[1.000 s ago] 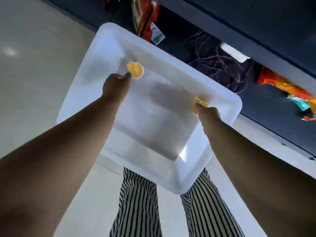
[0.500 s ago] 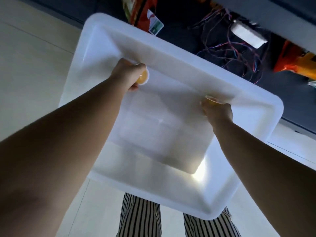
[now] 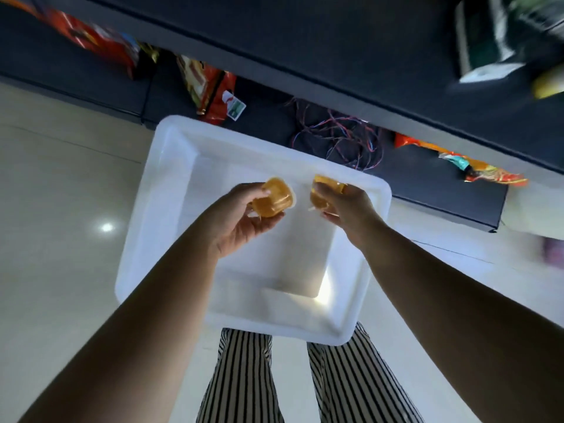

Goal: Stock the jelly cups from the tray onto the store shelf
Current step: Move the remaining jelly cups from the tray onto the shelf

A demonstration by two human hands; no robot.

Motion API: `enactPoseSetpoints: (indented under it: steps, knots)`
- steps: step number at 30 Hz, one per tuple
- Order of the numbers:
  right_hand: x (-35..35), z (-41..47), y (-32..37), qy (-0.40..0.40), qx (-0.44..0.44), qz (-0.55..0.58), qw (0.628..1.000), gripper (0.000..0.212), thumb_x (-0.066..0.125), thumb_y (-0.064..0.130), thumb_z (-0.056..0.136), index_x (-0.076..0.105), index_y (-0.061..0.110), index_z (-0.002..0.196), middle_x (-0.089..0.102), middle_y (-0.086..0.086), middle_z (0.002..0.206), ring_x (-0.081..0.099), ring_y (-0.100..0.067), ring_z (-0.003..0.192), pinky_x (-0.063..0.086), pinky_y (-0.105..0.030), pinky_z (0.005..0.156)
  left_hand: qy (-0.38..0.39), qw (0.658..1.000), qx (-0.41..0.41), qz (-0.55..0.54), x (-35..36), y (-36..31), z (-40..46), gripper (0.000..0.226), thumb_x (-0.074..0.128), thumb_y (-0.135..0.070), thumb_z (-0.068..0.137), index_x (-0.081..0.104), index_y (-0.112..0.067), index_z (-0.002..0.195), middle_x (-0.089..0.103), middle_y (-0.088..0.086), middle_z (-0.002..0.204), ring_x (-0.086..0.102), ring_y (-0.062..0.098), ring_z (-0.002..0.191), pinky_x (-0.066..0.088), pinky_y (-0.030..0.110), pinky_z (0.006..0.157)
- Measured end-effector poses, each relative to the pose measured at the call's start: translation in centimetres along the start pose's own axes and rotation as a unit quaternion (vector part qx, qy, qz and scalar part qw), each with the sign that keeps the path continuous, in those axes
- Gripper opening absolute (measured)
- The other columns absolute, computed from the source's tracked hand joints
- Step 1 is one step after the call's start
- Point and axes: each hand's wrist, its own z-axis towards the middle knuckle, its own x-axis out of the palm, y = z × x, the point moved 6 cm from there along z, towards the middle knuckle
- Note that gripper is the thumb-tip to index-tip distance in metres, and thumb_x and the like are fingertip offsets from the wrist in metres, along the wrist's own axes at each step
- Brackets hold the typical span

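Observation:
A white plastic tray (image 3: 171, 190) lies on the pale floor below me, with no cups left inside it. My left hand (image 3: 238, 221) holds an orange jelly cup (image 3: 274, 198) tilted on its side above the tray. My right hand (image 3: 348, 206) grips a second orange jelly cup (image 3: 322, 193) just to the right of the first. Both cups hang over the tray's far half. The dark store shelf (image 3: 335, 47) runs across the top of the view, beyond the tray.
Red and orange snack bags (image 3: 210, 87) lie on the lowest dark shelf board, beside a tangle of red and blue wires (image 3: 338, 135). More orange packets (image 3: 476, 169) sit at the right. Blurred packages (image 3: 500, 35) stand on the upper shelf. My striped trouser legs (image 3: 244, 377) are under the tray.
Both hands have closed on the two cups and lifted them out of the tray. The view has pulled back, and the tray now looks smaller and lower.

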Motion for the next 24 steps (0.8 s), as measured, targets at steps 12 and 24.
enactPoseSetpoints:
  steps: [12, 24]
  knots:
    - [-8.2, -18.4, 7.5, -0.005, -0.105, 0.226, 0.968, 0.007, 0.062, 0.009, 0.086, 0.059, 0.011, 0.092, 0.063, -0.008, 0.092, 0.061, -0.017, 0.084, 0.051, -0.022, 0.076, 0.152, 0.986, 0.067, -0.015, 12.8, -3.3, -15.8, 0.032, 0.06, -0.015, 0.073, 0.058, 0.003, 0.099, 0.067, 0.017, 0.089, 0.069, 0.023, 0.073, 0.057, 0.03, 0.071]
    - [-26.0, -30.2, 12.9, -0.04, -0.296, 0.305, 0.904, 0.014, 0.065, 0.006, 0.083, 0.064, 0.009, 0.097, 0.069, -0.006, 0.092, 0.066, -0.023, 0.084, 0.048, -0.043, 0.098, 0.161, 0.933, 0.271, 0.172, 29.1, -3.5, -27.7, 0.015, 0.05, -0.008, 0.088, 0.062, -0.007, 0.078, 0.068, 0.002, 0.063, 0.062, 0.009, 0.058, 0.05, 0.015, 0.054]
